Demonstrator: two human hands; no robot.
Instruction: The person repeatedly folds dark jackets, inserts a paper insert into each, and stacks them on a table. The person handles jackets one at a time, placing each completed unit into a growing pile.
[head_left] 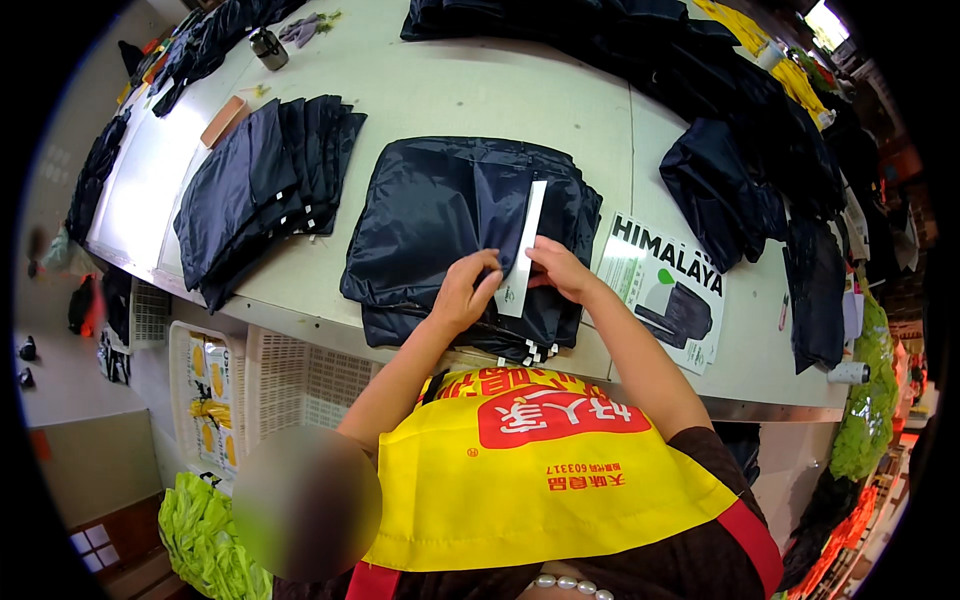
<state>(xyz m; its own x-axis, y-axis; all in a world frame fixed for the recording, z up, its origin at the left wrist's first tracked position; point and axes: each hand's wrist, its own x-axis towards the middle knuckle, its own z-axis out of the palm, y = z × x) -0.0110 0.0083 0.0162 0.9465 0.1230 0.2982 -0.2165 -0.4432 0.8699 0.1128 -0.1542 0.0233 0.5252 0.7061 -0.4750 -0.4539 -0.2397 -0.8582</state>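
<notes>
A stack of folded dark navy garments point(430, 210) lies in front of me on the table, its shiny fabric slightly creased. Over its right part runs a long white paper strip point(528, 222), slanting from far right to near left, with a small green mark at its near end. My right hand point(562, 272) pinches the strip's right edge, its fingertips partly hidden. Just left of the strip is my left hand point(468, 292), fingers bent and thumb apart, with nothing visible in it. Small white labels point(540, 352) show along the stack's near edge.
On the pale table point(480, 90), another pile of dark garments point(260, 190) lies left, beside a brown box point(224, 122). A printed bag point(665, 290) lies to the right. More dark garments point(720, 180) sit far right. White plastic crates point(300, 375) stand below the table's front edge.
</notes>
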